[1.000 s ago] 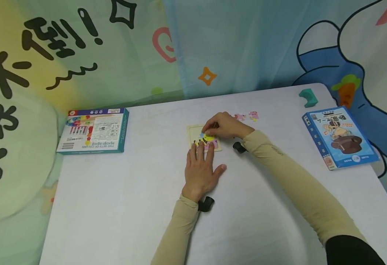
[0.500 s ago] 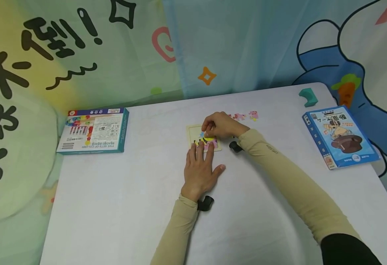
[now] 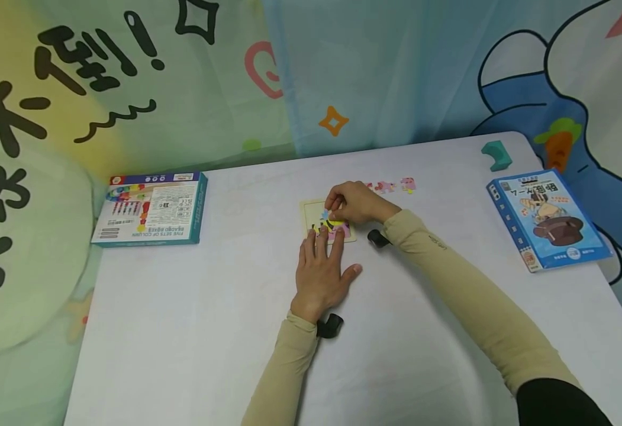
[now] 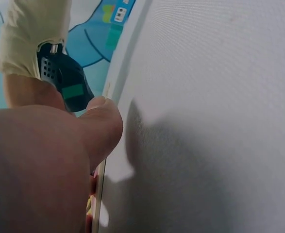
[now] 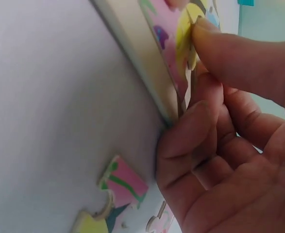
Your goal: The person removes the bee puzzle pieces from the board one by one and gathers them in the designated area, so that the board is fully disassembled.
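A small square puzzle board (image 3: 309, 208) with a pale frame lies mid-table, partly filled with pink, yellow and black picture pieces. My left hand (image 3: 320, 284) lies flat, its straight fingertips resting on the board's near edge. Over the board's right side, my right hand (image 3: 361, 202) pinches a yellow puzzle piece (image 5: 192, 57) between thumb and curled fingers. In the right wrist view that piece sits at the pictured surface, tilted; whether it is seated is unclear. My left thumb (image 4: 103, 128) is stretched out above the white cloth in the left wrist view.
Loose pink puzzle pieces (image 3: 408, 185) lie beyond my right hand; one (image 5: 125, 184) shows close up. A boxed set (image 3: 150, 210) stands at left, a blue box (image 3: 550, 219) at right, with a teal curved block (image 3: 496, 155) behind it. A printed curtain (image 3: 385, 77) hangs behind.
My right hand and forearm have shifted slightly left over the board, and the fingers have drawn up a little. The left hand stays nearly still on the board.
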`<state>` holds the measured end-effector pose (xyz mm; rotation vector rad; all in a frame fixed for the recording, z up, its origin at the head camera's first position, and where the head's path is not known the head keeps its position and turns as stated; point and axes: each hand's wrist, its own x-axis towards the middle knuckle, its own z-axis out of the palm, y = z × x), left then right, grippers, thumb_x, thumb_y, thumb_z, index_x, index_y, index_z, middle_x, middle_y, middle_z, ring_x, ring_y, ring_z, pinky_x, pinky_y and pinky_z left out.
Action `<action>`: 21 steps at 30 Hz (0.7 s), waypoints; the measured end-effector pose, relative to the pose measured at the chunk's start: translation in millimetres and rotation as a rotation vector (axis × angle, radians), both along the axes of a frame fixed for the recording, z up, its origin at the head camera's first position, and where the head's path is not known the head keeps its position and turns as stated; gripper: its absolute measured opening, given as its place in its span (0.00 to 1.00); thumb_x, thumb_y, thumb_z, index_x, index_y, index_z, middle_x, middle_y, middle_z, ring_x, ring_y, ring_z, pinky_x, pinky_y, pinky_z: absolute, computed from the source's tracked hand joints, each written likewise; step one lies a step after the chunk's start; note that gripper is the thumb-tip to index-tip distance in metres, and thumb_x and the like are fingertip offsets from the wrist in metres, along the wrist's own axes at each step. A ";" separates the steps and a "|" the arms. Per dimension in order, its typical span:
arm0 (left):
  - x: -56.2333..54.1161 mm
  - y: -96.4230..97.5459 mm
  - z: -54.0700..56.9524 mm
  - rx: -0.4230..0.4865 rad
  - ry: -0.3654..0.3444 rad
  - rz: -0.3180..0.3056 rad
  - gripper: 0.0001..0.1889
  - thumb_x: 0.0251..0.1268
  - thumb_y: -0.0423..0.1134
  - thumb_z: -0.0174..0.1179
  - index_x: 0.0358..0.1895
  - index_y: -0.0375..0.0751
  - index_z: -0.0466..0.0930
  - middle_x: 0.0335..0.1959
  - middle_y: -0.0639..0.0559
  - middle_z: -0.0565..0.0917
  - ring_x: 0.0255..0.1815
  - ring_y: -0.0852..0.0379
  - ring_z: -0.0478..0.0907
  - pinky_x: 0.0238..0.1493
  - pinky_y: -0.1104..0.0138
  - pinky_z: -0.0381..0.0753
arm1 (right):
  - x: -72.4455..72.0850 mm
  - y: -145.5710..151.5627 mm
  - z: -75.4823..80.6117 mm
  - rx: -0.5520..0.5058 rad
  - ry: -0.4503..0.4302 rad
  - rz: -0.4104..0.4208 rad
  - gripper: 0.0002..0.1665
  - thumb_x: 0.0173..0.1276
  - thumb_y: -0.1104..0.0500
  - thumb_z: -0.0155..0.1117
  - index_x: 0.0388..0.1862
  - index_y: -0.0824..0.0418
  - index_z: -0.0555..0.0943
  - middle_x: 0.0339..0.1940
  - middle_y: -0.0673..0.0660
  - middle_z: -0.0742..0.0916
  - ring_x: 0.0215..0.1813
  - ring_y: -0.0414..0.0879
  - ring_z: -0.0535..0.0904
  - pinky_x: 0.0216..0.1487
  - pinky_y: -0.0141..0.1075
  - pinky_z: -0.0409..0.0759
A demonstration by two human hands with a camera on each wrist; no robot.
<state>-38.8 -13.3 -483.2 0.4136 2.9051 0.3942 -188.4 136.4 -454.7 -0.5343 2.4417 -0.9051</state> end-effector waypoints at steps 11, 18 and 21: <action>-2.0 -0.5 0.9 0.009 -0.042 -0.002 0.42 0.79 0.66 0.52 0.86 0.52 0.55 0.86 0.39 0.57 0.88 0.36 0.46 0.86 0.47 0.49 | 3.7 1.1 -3.1 -0.064 0.049 -0.019 0.11 0.72 0.62 0.73 0.50 0.62 0.88 0.44 0.59 0.91 0.42 0.48 0.85 0.49 0.41 0.82; -2.2 -1.1 2.9 0.010 -0.069 0.001 0.41 0.79 0.66 0.51 0.87 0.53 0.53 0.86 0.40 0.56 0.88 0.37 0.45 0.87 0.48 0.48 | 3.4 3.1 -1.5 -0.080 0.017 -0.050 0.15 0.72 0.62 0.73 0.57 0.61 0.88 0.43 0.58 0.91 0.41 0.48 0.85 0.46 0.39 0.80; -2.4 -1.5 1.7 0.011 -0.072 0.002 0.42 0.79 0.66 0.51 0.87 0.53 0.53 0.86 0.40 0.55 0.88 0.37 0.45 0.87 0.47 0.48 | 2.9 4.7 0.1 -0.086 0.006 -0.069 0.14 0.72 0.61 0.74 0.54 0.61 0.89 0.42 0.58 0.91 0.41 0.47 0.85 0.46 0.37 0.80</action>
